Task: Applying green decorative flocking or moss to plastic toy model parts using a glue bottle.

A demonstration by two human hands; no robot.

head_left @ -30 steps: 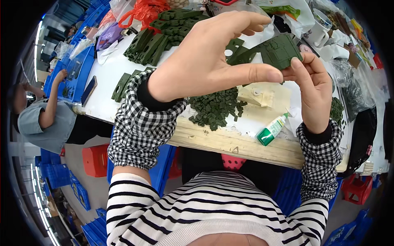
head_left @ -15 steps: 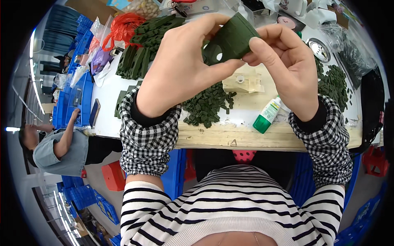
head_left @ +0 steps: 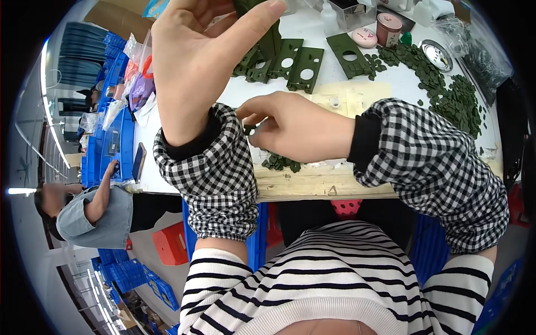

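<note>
Green discs [head_left: 282, 163], small round ones, lie in a loose pile at the near table edge, right under the right hand [head_left: 290, 131]; its fingertips are pinched together over the pile, prob on one disc, tho can't tell for sure. Left hand [head_left: 195, 61] is raised higher, thumb and fingers clamped on a dark green strap piece [head_left: 272, 34], mostly cut off at top of view. Further back, approx four flat green pieces with round holes [head_left: 296, 64] sit on the white table [head_left: 402, 84], plus a big spread of more discs [head_left: 446, 89] at far right. Judging by that, plenty left to do, few pieces finished. Co-worker [head_left: 89, 212] sits off left.
</note>
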